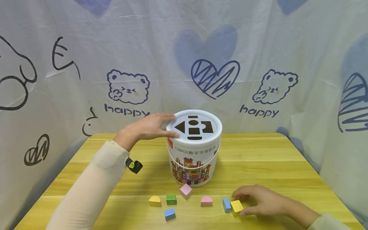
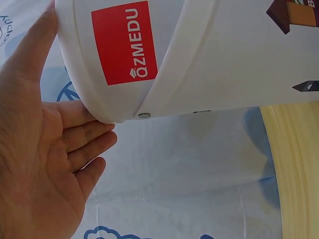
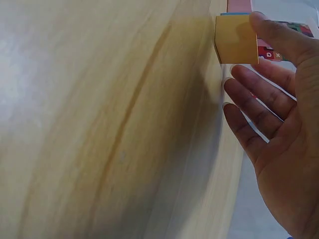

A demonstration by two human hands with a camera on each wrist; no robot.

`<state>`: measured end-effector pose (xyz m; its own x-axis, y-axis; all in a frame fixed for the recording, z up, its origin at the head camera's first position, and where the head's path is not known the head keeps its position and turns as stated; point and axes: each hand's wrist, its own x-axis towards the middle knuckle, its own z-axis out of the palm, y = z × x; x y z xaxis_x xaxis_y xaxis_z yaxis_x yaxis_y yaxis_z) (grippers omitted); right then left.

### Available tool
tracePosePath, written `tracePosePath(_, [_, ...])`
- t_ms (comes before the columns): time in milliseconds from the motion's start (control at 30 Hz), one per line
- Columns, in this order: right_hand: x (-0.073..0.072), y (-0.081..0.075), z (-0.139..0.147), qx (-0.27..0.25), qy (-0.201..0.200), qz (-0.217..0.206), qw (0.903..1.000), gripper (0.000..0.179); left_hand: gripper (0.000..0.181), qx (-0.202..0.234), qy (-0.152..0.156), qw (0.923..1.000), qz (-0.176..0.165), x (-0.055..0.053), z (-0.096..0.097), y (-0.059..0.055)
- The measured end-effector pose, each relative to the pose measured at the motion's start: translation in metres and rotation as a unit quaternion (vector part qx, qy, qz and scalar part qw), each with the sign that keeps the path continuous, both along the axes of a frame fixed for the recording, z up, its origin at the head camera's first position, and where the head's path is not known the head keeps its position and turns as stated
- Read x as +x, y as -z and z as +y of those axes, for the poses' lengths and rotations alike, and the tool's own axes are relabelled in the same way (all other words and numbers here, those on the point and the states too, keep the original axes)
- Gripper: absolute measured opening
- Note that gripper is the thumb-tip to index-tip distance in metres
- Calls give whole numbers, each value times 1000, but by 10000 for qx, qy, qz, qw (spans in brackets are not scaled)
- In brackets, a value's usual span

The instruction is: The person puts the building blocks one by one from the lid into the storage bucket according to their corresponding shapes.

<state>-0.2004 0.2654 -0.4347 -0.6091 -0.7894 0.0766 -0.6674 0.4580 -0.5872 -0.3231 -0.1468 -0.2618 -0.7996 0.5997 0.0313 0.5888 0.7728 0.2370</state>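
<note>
A white bucket (image 1: 191, 159) stands on the table, its lid (image 1: 184, 139) cut with dark shaped holes. My left hand (image 1: 152, 126) holds the bucket's upper left side, thumb on the front rim and fingers at the back. In the left wrist view, the fingertips (image 2: 107, 130) lie against the rim by a red label. My right hand (image 1: 263, 202) pinches a yellow block (image 1: 237, 207) at the table's front right, thumb at its near corner. A blue block (image 1: 226, 205) sits just left of it. The right wrist view shows the other fingers loosely bent below the block.
In front of the bucket lie a pink square block (image 1: 186, 191), a pink half-round block (image 1: 206, 201), a green block (image 1: 171, 200), a yellow half-round block (image 1: 155, 201) and a blue block (image 1: 169, 214). A patterned curtain (image 1: 172, 57) hangs behind the wooden table (image 1: 258, 159).
</note>
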Motion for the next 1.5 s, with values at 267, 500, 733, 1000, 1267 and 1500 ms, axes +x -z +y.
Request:
tracePosePath(267, [2,-1,-4,-105,-93,101,9999,32,97,4,7,10000,13,-1,0,0])
tracePosePath(500, [2,-2,-5,-118,-149,191,9996,25,97,36,-12,10000,-21,1,1,0])
tracePosePath(733, [0,-12,-1,8,245,191,9995,32,99,99,-42,9999,-46,4,1,0])
tracePosePath(1000, [-8,-31,-4,-209,321,827,9958,33,98,108,-82,9999,-38,2,1,1])
tracePosePath(1267, [-17,-57,-4,-107,564,1150,9917,32,100,234,-192,9995,-125,1,3,1])
tracePosePath(1500, [-26,-82,-9,-302,396,1782,9827,33,102,378,-261,9988,-170,3,3,1])
